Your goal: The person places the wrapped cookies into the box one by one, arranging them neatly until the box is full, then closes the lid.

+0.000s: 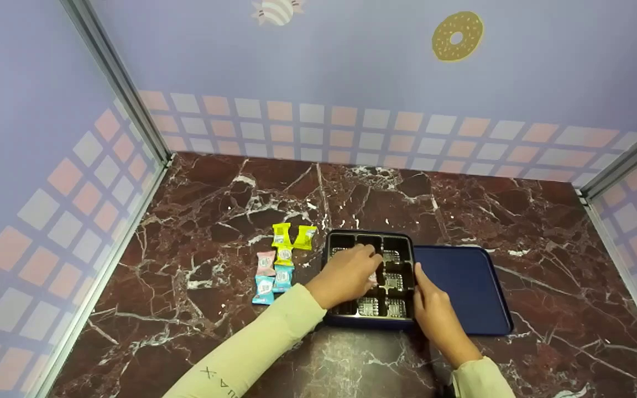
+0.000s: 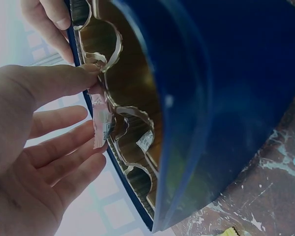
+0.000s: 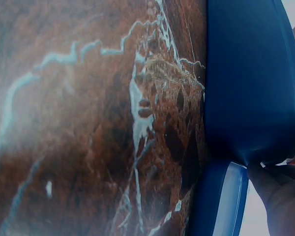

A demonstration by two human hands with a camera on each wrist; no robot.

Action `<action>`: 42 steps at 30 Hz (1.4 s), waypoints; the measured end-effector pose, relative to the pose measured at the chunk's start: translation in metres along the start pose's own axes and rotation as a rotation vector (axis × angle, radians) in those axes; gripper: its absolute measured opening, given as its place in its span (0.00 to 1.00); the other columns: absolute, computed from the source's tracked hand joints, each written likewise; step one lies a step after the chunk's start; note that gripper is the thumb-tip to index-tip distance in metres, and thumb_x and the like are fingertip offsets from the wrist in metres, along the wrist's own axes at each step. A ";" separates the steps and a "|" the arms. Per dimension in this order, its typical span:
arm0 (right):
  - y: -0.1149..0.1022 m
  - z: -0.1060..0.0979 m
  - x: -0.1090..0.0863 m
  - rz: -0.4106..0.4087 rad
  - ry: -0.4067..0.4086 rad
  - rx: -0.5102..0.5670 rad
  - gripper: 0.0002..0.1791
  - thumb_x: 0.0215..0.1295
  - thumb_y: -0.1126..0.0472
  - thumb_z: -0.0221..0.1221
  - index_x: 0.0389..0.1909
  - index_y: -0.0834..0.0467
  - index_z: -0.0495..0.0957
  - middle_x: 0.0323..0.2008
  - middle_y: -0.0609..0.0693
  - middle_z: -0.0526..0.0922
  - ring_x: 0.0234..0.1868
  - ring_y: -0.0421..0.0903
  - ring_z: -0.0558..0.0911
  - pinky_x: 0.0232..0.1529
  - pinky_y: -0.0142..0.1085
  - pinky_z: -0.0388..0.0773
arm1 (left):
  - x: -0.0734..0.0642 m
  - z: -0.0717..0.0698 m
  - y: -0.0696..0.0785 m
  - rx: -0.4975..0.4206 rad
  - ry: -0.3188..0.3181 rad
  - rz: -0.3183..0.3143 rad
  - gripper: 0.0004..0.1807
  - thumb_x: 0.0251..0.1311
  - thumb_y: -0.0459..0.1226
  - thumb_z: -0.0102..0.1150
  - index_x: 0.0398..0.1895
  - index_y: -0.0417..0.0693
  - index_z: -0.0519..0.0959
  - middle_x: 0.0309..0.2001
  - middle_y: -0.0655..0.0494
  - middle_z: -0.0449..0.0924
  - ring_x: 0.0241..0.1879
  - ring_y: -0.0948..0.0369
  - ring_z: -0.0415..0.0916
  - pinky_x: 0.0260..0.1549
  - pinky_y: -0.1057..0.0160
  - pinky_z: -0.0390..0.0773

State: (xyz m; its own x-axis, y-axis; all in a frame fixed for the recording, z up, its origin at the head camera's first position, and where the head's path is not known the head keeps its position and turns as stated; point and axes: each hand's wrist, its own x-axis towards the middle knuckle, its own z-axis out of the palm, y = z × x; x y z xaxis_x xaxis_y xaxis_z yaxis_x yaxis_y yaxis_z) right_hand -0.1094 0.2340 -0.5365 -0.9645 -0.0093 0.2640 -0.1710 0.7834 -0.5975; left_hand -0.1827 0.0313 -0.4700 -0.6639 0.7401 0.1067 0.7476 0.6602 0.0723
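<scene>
The right hand (image 1: pixel 437 312) grips the dark blue box (image 1: pixel 368 323), its fingertips hidden; the left hand (image 1: pixel 347 275), over the compartments (image 1: pixel 368 305), mostly hides a pink candy (image 2: pixel 102 118) from the head view; left wrist shows it at the thumb (image 2: pixel 59 80), whether pinched I cannot tell

Head view: high, facing forward and down over marble table (image 1: pixel 545 237). Wrist views: close, tilted sideways, sharing blue compartment box (image 2: pixel 236 73) with head view.
</scene>
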 end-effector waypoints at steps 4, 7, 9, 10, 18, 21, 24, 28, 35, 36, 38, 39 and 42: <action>0.000 0.000 0.000 0.006 0.002 0.003 0.27 0.66 0.74 0.50 0.67 0.70 0.63 0.60 0.68 0.73 0.58 0.62 0.77 0.57 0.53 0.74 | 0.000 0.001 0.000 -0.001 -0.007 0.006 0.19 0.54 0.45 0.68 0.46 0.47 0.79 0.39 0.55 0.78 0.36 0.59 0.75 0.36 0.65 0.80; 0.000 0.000 -0.001 0.004 0.005 0.006 0.27 0.66 0.75 0.50 0.67 0.70 0.63 0.60 0.68 0.74 0.58 0.62 0.78 0.57 0.53 0.75 | -0.001 0.002 0.000 -0.003 -0.005 0.011 0.18 0.53 0.44 0.68 0.46 0.47 0.79 0.39 0.55 0.78 0.36 0.60 0.75 0.36 0.65 0.81; 0.000 0.000 -0.001 0.005 0.006 0.010 0.27 0.65 0.75 0.50 0.67 0.70 0.63 0.60 0.68 0.74 0.58 0.62 0.77 0.58 0.53 0.74 | -0.001 0.002 -0.001 -0.007 -0.001 0.011 0.18 0.53 0.43 0.68 0.45 0.47 0.79 0.39 0.55 0.79 0.35 0.60 0.75 0.35 0.65 0.81; 0.000 0.000 -0.001 0.006 0.006 0.012 0.28 0.65 0.75 0.50 0.67 0.70 0.63 0.60 0.68 0.73 0.58 0.62 0.77 0.58 0.53 0.74 | -0.001 0.002 -0.001 -0.008 0.001 0.010 0.18 0.52 0.43 0.68 0.45 0.47 0.79 0.39 0.55 0.79 0.35 0.60 0.75 0.36 0.65 0.81; 0.001 0.000 0.000 0.016 0.003 0.019 0.28 0.65 0.75 0.51 0.67 0.69 0.63 0.60 0.68 0.73 0.58 0.62 0.77 0.58 0.53 0.74 | -0.001 0.002 -0.003 -0.016 -0.019 -0.003 0.17 0.53 0.41 0.67 0.47 0.46 0.79 0.41 0.55 0.80 0.38 0.59 0.76 0.39 0.66 0.81; 0.000 0.000 0.001 0.019 -0.001 0.017 0.28 0.65 0.75 0.50 0.67 0.69 0.62 0.61 0.68 0.73 0.58 0.63 0.77 0.58 0.54 0.74 | -0.003 0.001 -0.004 -0.015 -0.003 0.001 0.16 0.54 0.40 0.66 0.46 0.46 0.80 0.41 0.55 0.80 0.38 0.59 0.77 0.38 0.66 0.81; 0.000 0.001 0.001 0.008 0.003 0.015 0.28 0.65 0.75 0.50 0.67 0.70 0.63 0.60 0.68 0.73 0.58 0.63 0.77 0.58 0.54 0.74 | -0.005 0.000 -0.005 -0.012 0.017 0.005 0.16 0.54 0.40 0.67 0.46 0.46 0.80 0.40 0.55 0.80 0.38 0.59 0.76 0.38 0.66 0.81; 0.001 0.001 -0.002 -0.005 0.016 0.010 0.28 0.65 0.75 0.50 0.67 0.71 0.63 0.59 0.69 0.74 0.57 0.63 0.78 0.56 0.54 0.75 | -0.007 0.001 -0.005 -0.011 0.028 0.016 0.16 0.54 0.41 0.66 0.45 0.46 0.80 0.39 0.55 0.79 0.36 0.60 0.76 0.36 0.67 0.81; 0.001 0.002 -0.003 0.016 0.012 0.015 0.29 0.65 0.75 0.50 0.68 0.69 0.62 0.60 0.69 0.73 0.58 0.62 0.77 0.57 0.54 0.74 | -0.011 0.001 -0.007 0.002 0.040 0.016 0.13 0.54 0.39 0.65 0.42 0.46 0.80 0.37 0.56 0.79 0.35 0.61 0.75 0.33 0.69 0.81; 0.001 0.001 -0.002 0.019 0.010 0.016 0.29 0.65 0.75 0.50 0.68 0.69 0.62 0.60 0.69 0.73 0.58 0.62 0.77 0.57 0.54 0.74 | -0.011 0.000 -0.007 0.003 0.043 0.013 0.12 0.54 0.39 0.65 0.41 0.46 0.80 0.37 0.56 0.79 0.35 0.61 0.75 0.33 0.68 0.81; 0.001 0.001 -0.001 0.025 0.005 0.018 0.29 0.65 0.75 0.50 0.68 0.69 0.62 0.61 0.68 0.73 0.58 0.62 0.77 0.58 0.54 0.74 | -0.012 0.000 -0.009 0.006 0.048 0.011 0.12 0.54 0.39 0.64 0.41 0.46 0.79 0.37 0.56 0.79 0.35 0.61 0.75 0.33 0.68 0.81; 0.001 0.001 -0.001 0.027 0.004 0.019 0.29 0.65 0.75 0.50 0.68 0.69 0.62 0.61 0.68 0.72 0.58 0.63 0.77 0.58 0.54 0.74 | -0.013 0.000 -0.010 0.006 0.048 0.011 0.12 0.55 0.39 0.64 0.41 0.47 0.79 0.37 0.56 0.79 0.35 0.61 0.75 0.33 0.68 0.81; 0.000 0.001 0.000 0.031 0.000 0.019 0.29 0.65 0.75 0.50 0.68 0.69 0.61 0.61 0.68 0.72 0.59 0.63 0.77 0.58 0.54 0.74 | -0.016 0.000 -0.012 0.002 0.060 0.013 0.12 0.56 0.39 0.63 0.42 0.47 0.80 0.37 0.56 0.79 0.35 0.60 0.75 0.33 0.66 0.81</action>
State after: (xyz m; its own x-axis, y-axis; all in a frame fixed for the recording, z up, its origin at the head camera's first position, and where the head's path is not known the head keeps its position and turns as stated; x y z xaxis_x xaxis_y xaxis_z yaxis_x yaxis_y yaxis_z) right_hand -0.1097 0.2335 -0.5376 -0.9694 0.0147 0.2450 -0.1448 0.7716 -0.6194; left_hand -0.1809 0.0120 -0.4722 -0.6517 0.7399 0.1669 0.7562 0.6508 0.0681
